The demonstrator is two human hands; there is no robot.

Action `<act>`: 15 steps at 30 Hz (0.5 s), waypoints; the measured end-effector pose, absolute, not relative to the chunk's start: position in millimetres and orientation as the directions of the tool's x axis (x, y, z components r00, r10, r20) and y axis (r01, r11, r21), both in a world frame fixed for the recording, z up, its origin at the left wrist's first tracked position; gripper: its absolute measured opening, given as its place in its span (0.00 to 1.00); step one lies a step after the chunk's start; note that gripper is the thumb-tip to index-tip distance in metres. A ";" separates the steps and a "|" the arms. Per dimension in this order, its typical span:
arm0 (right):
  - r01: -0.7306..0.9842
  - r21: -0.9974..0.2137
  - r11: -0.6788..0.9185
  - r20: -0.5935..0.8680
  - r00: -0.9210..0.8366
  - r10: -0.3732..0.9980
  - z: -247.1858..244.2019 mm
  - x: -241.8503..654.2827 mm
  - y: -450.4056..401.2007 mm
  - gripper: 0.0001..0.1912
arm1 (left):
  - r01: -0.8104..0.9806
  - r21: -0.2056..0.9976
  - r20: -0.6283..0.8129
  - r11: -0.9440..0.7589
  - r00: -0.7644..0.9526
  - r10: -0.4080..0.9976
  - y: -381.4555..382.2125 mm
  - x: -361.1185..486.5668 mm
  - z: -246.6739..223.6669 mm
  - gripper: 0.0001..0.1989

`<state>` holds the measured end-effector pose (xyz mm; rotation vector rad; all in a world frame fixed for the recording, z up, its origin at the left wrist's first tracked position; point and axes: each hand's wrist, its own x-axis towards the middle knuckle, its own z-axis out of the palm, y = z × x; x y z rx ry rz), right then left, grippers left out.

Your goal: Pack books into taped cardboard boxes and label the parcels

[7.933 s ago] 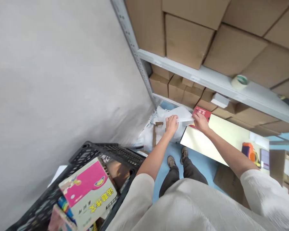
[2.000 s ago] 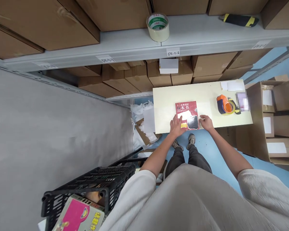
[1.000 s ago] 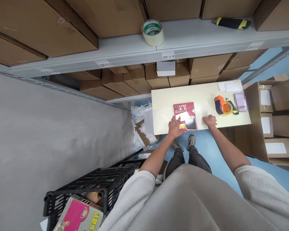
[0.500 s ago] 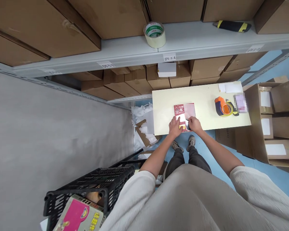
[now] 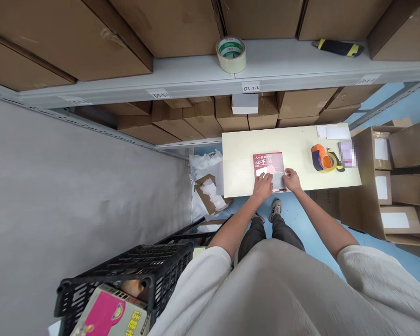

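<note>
Beyond both the left hand (image 5: 263, 185) and right hand (image 5: 292, 180), I see a grey shelf (image 5: 283, 58) bearing brown boxes (image 5: 189, 28), a roll of tape (image 5: 235, 64) and a black-and-yellow cutter (image 5: 339, 47). Under it, I make out a small white box (image 5: 245, 104) atop more cartons (image 5: 232, 122). Right of the right hand, on the table (image 5: 238, 163), are an orange-and-blue tape dispenser (image 5: 321, 156), white papers (image 5: 337, 132) and a blurred purple item (image 5: 346, 153). Left of the left hand lie white scraps (image 5: 212, 192); nearer me, a black crate (image 5: 173, 261) holds a pink-and-grey book (image 5: 107, 310).
</note>
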<state>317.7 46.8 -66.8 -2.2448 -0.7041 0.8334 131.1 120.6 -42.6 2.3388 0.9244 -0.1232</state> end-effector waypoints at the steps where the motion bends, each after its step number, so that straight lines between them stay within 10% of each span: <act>1: 0.202 -0.699 -0.685 -0.422 0.657 0.625 -67.4 320.1 49.1 0.27 | 0.649 0.513 -0.298 -0.561 0.748 0.593 120.3 131.9 -43.5 0.28; 15: -0.037 -0.725 -0.688 -0.540 0.650 0.534 -37.9 312.6 75.6 0.20 | 0.639 0.691 -0.335 -0.337 0.696 0.635 122.0 134.1 -30.8 0.31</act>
